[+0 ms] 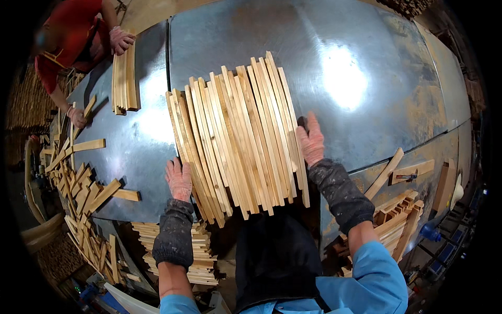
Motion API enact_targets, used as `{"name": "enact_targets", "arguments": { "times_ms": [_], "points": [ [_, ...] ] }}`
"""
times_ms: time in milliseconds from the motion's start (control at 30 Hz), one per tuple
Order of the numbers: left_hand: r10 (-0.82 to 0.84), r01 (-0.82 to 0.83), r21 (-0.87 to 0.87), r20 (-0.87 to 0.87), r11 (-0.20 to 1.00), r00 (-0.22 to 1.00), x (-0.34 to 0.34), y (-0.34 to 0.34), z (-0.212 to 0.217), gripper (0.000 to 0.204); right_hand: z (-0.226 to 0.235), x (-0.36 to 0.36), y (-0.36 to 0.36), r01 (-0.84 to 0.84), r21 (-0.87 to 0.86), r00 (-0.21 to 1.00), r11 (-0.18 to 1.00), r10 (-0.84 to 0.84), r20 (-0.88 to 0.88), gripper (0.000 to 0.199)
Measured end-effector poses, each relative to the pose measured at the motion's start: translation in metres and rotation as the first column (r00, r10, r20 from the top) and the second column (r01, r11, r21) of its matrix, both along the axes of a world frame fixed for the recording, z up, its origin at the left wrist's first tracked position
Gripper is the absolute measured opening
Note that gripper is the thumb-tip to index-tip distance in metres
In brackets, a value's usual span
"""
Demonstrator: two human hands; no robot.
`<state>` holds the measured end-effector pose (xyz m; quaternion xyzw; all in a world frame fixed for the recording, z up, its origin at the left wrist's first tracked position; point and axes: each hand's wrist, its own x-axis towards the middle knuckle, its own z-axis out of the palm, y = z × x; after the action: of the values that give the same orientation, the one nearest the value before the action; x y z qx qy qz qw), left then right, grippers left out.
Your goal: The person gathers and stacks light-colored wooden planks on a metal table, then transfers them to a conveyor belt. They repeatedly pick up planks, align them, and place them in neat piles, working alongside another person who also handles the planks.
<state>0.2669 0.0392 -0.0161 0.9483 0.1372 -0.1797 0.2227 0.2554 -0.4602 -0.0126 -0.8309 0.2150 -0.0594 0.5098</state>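
Note:
A broad row of pale wooden strips (240,138) lies side by side on the metal table, with uneven ends, its near ends reaching the table's edge in front of me. My left hand (179,180), in a pinkish glove, is at the row's near left side with its fingers spread. Against or close to the row's right side is my right hand (311,140), gloved too, its fingers stretched out and pointing away from me. Whether either palm presses on the outermost strip is hard to tell. Dark sleeve covers sheathe both forearms.
A co-worker's gloved hand (121,40) rests on a bundle of strips (124,78) at the far left; the other is beside loose pieces. Jumbled offcuts (86,191) cover the left side. Stacked strips (204,256) stand below the table edge. Right: a wooden stack (395,225) and a clamp-like tool (405,176).

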Motion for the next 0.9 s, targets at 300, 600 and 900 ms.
{"name": "enact_targets", "arguments": {
  "times_ms": [300,600,900],
  "points": [
    [-0.049,0.053,0.062,-0.075,0.997,0.996,0.023,-0.029,0.006,0.083,-0.009,-0.003,0.029,0.079,0.506,0.997,0.859,-0.071,-0.035,0.079],
    [0.327,-0.358,-0.578,-0.161,0.733,0.931,0.020,-0.058,0.041,0.073,0.024,0.021,0.028,0.117,0.629,0.963,0.769,0.067,-0.262,0.086],
    [0.285,-0.571,-0.782,-0.504,0.250,0.815,0.013,-0.056,0.054,0.072,0.052,0.036,0.017,0.138,0.684,0.918,0.716,0.167,-0.360,0.081]
  ]
}}
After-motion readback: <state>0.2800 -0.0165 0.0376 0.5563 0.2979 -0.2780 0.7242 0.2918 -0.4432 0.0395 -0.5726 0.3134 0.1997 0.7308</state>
